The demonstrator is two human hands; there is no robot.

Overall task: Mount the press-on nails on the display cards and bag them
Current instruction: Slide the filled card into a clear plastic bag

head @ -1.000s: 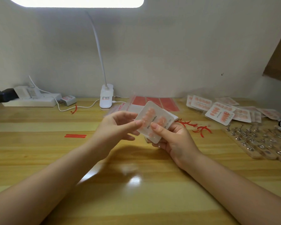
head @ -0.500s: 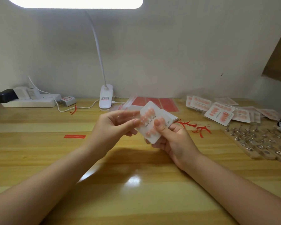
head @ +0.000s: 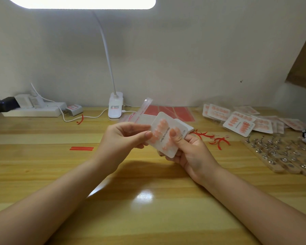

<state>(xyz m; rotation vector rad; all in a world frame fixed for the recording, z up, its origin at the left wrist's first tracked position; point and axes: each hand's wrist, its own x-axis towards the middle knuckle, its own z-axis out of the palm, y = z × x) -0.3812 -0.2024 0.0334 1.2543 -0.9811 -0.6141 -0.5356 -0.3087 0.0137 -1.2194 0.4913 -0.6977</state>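
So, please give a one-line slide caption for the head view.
Both hands, left and right, hold a display card of pink press-on nails at a clear bag.

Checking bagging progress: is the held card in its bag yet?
Not fully: card overlaps the bag; most of it lies bare.

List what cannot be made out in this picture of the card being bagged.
- Head view: the lower nails on the display card are hidden under the right hand thumb.
- The clear bag mouth is see-through and partly behind the left hand; whether the card has entered it is unclear.
- Small print on the bagged sets at right is too small.
- The lamp head is cut off by the top edge.
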